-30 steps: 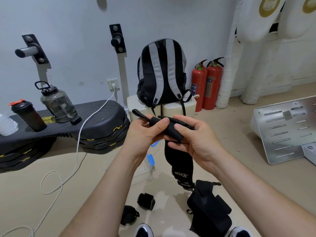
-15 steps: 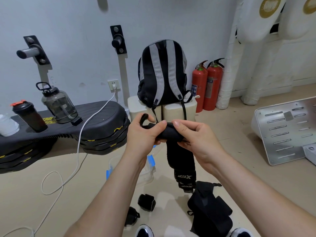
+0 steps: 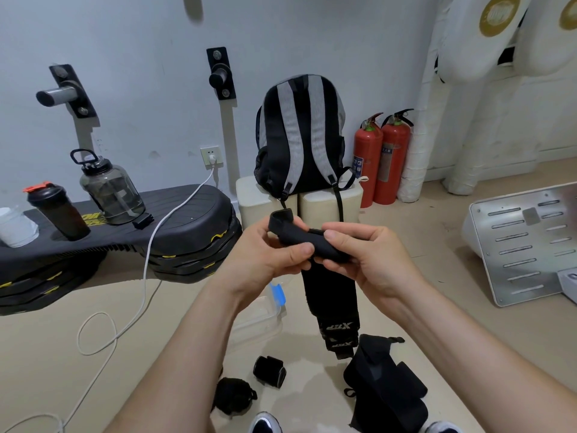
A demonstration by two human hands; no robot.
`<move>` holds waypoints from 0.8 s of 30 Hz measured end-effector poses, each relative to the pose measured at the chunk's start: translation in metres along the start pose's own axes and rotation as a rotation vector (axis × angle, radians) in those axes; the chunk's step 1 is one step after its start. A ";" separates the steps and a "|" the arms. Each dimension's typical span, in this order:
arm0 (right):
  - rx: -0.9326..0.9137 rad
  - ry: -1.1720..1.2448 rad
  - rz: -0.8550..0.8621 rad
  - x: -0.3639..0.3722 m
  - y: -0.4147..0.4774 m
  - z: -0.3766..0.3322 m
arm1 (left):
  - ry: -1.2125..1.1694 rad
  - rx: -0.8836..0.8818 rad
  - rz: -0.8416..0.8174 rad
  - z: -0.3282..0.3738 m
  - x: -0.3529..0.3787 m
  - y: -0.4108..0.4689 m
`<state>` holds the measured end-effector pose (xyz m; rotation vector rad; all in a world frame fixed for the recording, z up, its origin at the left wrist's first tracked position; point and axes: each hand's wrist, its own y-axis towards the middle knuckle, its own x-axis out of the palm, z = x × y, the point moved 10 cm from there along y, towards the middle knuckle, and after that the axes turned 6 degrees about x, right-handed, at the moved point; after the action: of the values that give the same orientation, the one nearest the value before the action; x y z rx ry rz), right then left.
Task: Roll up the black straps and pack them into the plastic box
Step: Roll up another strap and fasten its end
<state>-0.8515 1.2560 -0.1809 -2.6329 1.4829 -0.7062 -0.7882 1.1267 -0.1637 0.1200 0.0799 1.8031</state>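
Both hands meet in mid-air, forearms angled in from the near edge. The left hand (image 3: pixel 265 254) pinches the rolled part of the black strap (image 3: pixel 299 237) between its thumb and curled fingers, while the right hand (image 3: pixel 371 260) grips the roll's right end, thumb on top and fingers curled beneath. The strap's loose tail hangs straight down between the wrists. On the floor (image 3: pixel 443 232), the clear plastic box (image 3: pixel 259 320) lies under the left wrist. Two rolled straps (image 3: pixel 269 371) lie nearer.
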 end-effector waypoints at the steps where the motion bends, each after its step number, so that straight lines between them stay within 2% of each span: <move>1: 0.009 0.009 -0.009 0.001 0.000 0.001 | -0.005 0.009 0.020 0.000 -0.001 0.000; 5: 0.063 0.080 -0.051 0.003 0.002 0.003 | -0.098 0.029 0.053 -0.004 0.000 0.005; 11: 0.144 0.135 -0.066 -0.002 0.002 0.008 | -0.257 0.061 -0.074 -0.006 0.014 0.008; 17: 0.096 0.049 -0.062 -0.003 0.004 0.005 | -0.148 0.022 0.175 -0.008 0.006 0.005; 24: -0.030 -0.176 -0.004 -0.004 0.002 -0.002 | -0.136 -0.035 0.360 -0.016 0.003 0.002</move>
<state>-0.8557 1.2587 -0.1807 -2.6411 1.4517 -0.4411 -0.7925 1.1299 -0.1795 0.2442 -0.0748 2.1484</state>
